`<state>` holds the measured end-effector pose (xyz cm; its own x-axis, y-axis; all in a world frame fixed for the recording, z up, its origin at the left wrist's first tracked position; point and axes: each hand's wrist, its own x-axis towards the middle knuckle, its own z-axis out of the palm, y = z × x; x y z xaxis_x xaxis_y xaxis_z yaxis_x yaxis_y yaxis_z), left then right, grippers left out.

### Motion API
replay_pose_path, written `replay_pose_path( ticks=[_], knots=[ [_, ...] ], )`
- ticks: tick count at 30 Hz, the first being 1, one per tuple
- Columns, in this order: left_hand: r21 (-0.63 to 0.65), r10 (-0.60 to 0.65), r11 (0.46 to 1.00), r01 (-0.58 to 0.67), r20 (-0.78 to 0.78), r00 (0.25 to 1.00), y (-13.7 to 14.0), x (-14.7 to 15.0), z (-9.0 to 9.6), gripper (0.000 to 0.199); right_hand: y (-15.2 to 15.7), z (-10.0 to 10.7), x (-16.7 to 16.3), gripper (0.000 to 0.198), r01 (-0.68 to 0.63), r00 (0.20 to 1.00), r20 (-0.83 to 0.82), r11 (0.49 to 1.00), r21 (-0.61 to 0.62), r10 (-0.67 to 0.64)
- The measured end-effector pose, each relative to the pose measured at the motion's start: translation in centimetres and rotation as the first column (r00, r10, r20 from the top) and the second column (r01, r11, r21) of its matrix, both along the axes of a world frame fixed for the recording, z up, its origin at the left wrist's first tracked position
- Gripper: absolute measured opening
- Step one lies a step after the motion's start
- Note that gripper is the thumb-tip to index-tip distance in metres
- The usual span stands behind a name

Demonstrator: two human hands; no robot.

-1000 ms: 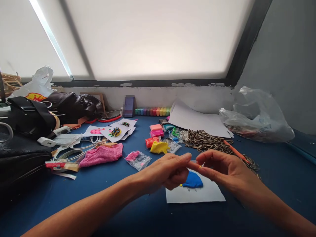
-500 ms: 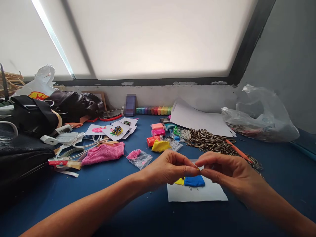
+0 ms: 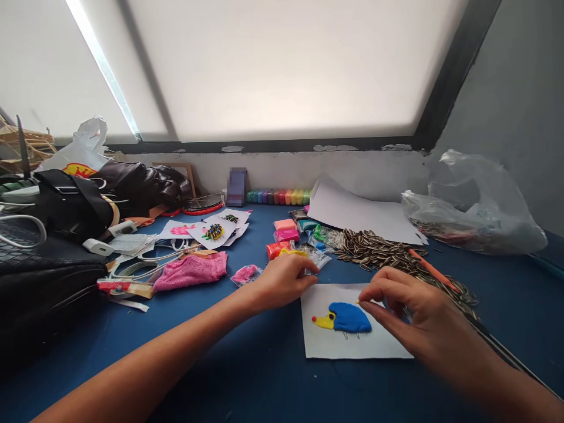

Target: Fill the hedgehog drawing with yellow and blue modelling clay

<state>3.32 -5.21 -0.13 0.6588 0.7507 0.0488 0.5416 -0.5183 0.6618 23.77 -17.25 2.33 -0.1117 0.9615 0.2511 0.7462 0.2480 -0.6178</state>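
My right hand pinches a tiny bit of yellow clay between thumb and fingertips, just above the right part of a white sheet of paper. On that sheet is a flat clay hedgehog with a blue body, a yellow pointed face, a red nose and a dark eye. Short legs are drawn below it. My left hand hovers by the sheet's upper left corner, thumb and forefinger apart, nothing visible between them. Behind it, partly hidden, lies a lump of yellow clay.
Clay packets lie beyond my left hand. A heap of sunflower seeds with an orange stick is behind my right hand. Finished pictures, a pink cloth and bags crowd the left; a plastic bag stands right.
My hands have come apart: the left drew back to the left, while the right keeps the yellow bit. The hedgehog's face and nose now show. The view has shifted slightly.
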Motion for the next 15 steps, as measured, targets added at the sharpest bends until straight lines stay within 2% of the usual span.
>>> replay_pose_path(
  ticks=[2, 5, 15],
  knots=[
    [0.032, -0.001, 1.000, 0.002, -0.047, 0.999, 0.6, -0.2, -0.5, 0.026, 0.1, -0.3, 0.0, 0.024, -0.008, 0.996, 0.086, 1.000, 0.017, 0.006],
    [0.057, -0.007, 0.998, 0.013, -0.093, 0.996, 0.7, -0.4, -0.6, 0.024, 0.2, -0.5, 0.1, 0.024, -0.007, 0.991, 0.130, 0.999, 0.037, 0.002],
    [-0.020, -0.075, 0.997, 0.073, -0.136, 0.988, 0.7, 0.0, -0.1, 0.011, 0.3, -1.4, 0.1, 0.021, -0.021, 0.995, 0.100, 1.000, 0.007, 0.020]
  ],
)
